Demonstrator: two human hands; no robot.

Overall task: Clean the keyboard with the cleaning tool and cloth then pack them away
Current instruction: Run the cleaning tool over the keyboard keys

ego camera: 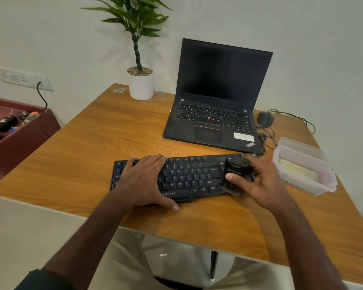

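Over the right end of the keyboard (176, 176), the fingers (231, 177) of our right hand (260, 181) curl round the black cleaning tool (237, 174), holding it against the keys. Our left hand (145, 181) lies flat with straight fingers on the keyboard's left half, thumb on the tabletop (82, 147). Just right of the tool sits a clear plastic box (304, 166) with a pale cloth (296, 170) inside. Farther back stand an open laptop (218, 97), a mouse (265, 118) and a potted plant (139, 59).
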